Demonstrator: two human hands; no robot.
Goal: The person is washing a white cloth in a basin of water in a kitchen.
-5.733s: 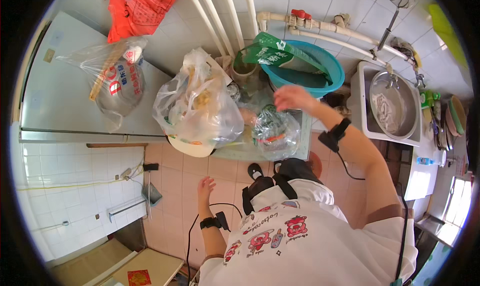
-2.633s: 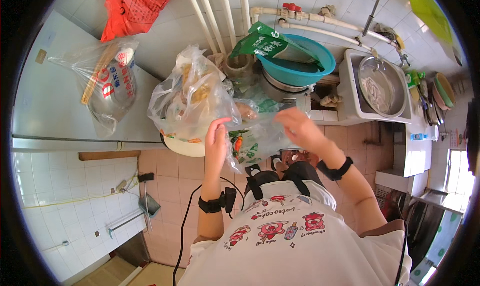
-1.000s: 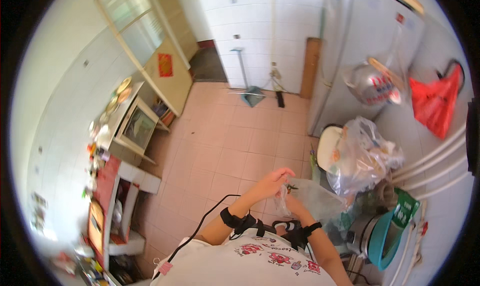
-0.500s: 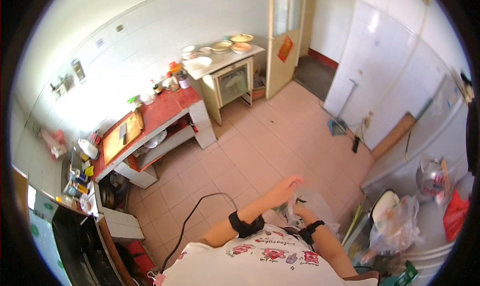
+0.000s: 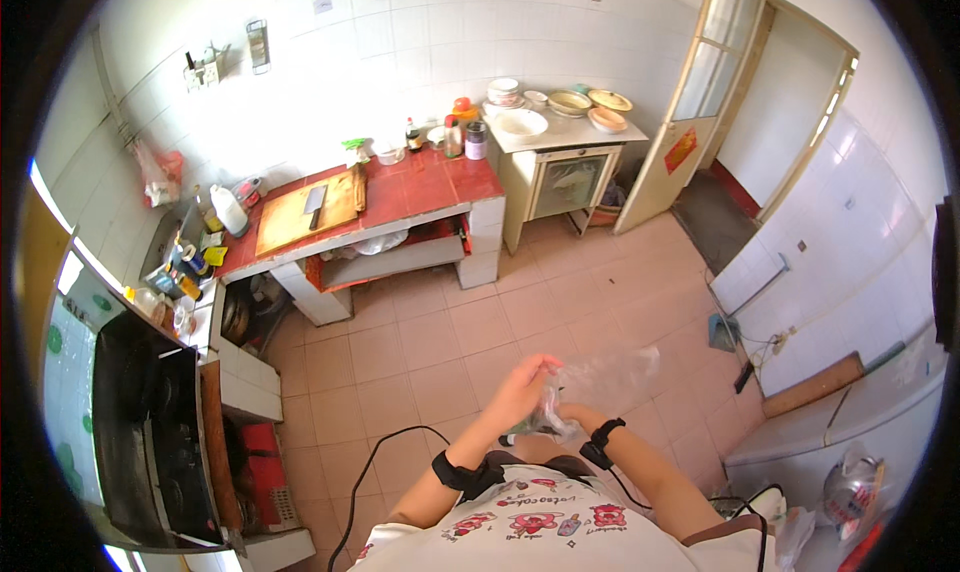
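In front of my waist, a clear plastic bag [image 5: 610, 377] hangs between my hands, its loose film spreading to the right. My left hand [image 5: 522, 387] is closed at the bag's left side, fingertips bent together. My right hand [image 5: 580, 415] is closed round the gathered, crumpled part of the bag; its fingers are partly hidden by the film. Something small and dark shows through the plastic near the left fingers, too unclear to name. Black straps sit on both wrists.
A red counter [image 5: 420, 187] with a cutting board [image 5: 285, 217] and a knife [image 5: 315, 207] stands ahead left. Dishes top a small cabinet [image 5: 570, 137]. A stove [image 5: 175, 452] is at left, a door [image 5: 690, 122] far right. A black cable [image 5: 375, 447] loops beside my left arm.
My view has turned right to left, so counter and stove now show more fully. The hands have come closer together, and the bag film has lifted and spread rightward.
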